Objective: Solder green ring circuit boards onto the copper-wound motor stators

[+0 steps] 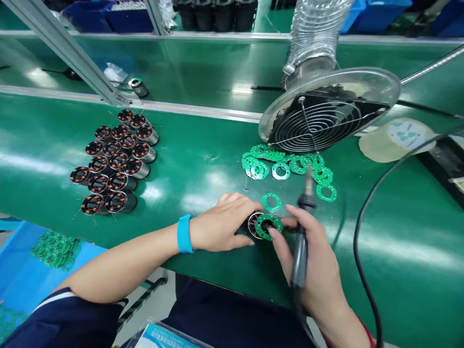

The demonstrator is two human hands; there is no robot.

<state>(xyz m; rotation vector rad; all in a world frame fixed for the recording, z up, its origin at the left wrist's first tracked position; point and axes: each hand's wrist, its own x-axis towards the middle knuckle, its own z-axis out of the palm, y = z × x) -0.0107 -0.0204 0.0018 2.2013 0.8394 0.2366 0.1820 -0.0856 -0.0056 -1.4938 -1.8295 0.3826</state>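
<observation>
My left hand [223,224], with a blue band at the wrist, is closed around a metal motor stator [251,226] with copper windings. A green ring-shaped circuit board [258,227] lies over the stator's open end, slightly off to its right. The thumb and fingertips of my right hand [317,256] pinch that board's right side. A soldering iron [300,253] also rests in my right hand, its tip pointing up and away from me. Just beyond the stator, one loose ring board [271,209] lies flat on the bench.
Several ring boards [281,175] are spread below a round fume extractor [313,128]. Several stators [118,181] stand grouped at the left. A tape roll [380,142] sits at the right, near the iron's black cable [357,237]. A blue bin [18,249] holds more boards lower left.
</observation>
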